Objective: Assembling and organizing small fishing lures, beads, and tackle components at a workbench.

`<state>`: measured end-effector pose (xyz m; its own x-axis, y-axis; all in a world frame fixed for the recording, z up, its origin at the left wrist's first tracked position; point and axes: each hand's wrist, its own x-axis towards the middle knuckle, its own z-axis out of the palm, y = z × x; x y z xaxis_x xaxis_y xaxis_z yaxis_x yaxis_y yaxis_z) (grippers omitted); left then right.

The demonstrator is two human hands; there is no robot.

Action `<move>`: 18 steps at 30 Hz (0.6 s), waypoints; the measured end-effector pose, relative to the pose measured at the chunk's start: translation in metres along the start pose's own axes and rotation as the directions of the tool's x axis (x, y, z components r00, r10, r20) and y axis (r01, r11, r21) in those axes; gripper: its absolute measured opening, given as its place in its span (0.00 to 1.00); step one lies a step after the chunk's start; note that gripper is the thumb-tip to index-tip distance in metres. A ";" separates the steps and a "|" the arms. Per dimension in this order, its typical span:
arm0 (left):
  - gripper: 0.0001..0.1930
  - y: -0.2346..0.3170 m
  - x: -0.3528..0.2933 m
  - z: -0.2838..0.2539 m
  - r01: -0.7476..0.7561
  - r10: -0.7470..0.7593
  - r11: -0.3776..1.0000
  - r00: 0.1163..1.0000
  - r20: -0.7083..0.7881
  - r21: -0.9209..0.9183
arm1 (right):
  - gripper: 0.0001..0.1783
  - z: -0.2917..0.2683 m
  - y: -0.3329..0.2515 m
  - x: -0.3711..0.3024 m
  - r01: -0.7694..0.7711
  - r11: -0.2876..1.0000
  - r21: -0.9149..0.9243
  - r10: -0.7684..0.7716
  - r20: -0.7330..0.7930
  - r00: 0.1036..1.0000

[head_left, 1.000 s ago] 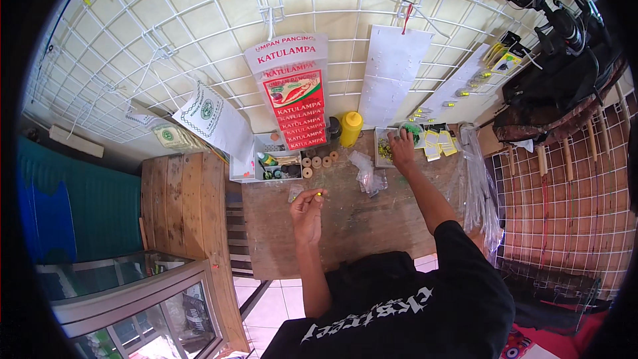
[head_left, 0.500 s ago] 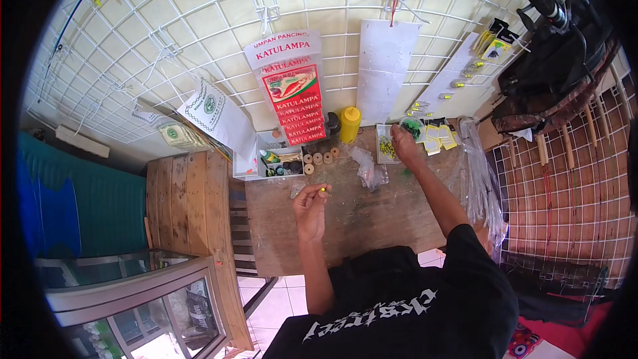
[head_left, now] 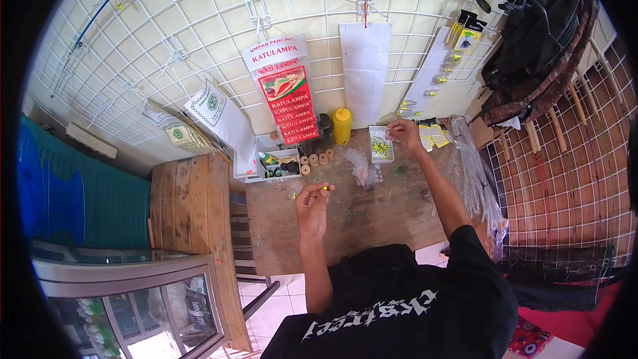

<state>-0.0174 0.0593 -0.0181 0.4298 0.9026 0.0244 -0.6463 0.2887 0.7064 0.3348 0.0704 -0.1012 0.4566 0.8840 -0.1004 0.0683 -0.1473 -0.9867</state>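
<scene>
Yellow bead-like piece (head_left: 325, 188) in left hand (head_left: 311, 211), right hand (head_left: 407, 134) at tray

Left hand: thumb and fingertips pinched on the piece, held up over the brown wooden table (head_left: 352, 233), left of centre. Grip on it is at the tips only.

Right hand: fingers bent and drawn together at the right side of the white rectangular tray (head_left: 376, 131). Can't tell if anything is between them, too small. Tray sits at the back of the table, with a loose pile of small yellow-green pieces (head_left: 381, 149) in it.

Around: crumpled clear plastic bag (head_left: 362, 169) between the hands, just left of the tray. Yellow plastic squeeze bottle (head_left: 341, 126) upright behind the bag. White compartment box (head_left: 247, 171) at back left, pale round discs (head_left: 305, 160) beside it. Yellow-and-black cards (head_left: 435, 134) right of the right hand, near the tray.
</scene>
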 end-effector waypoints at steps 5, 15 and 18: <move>0.08 0.002 -0.002 0.009 0.001 -0.001 1.000 1.000 -0.008 0.012 | 0.08 -0.011 0.006 0.003 -0.033 0.999 0.035 0.033 0.000 0.999; 0.08 0.003 -0.002 0.008 -0.023 0.023 1.000 1.000 -0.014 0.007 | 0.09 -0.013 0.016 0.013 0.065 0.975 -0.213 -0.050 0.078 0.996; 0.08 0.006 -0.003 0.005 -0.023 0.023 1.000 0.999 -0.042 0.010 | 0.09 -0.005 0.014 0.013 -0.036 0.997 -0.072 0.044 0.104 0.994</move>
<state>-0.0191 0.0566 -0.0101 0.3877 0.9217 0.0110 -0.6500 0.2649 0.7123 0.3463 0.0770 -0.1156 0.3642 0.9181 -0.1562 0.1149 -0.2107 -0.9708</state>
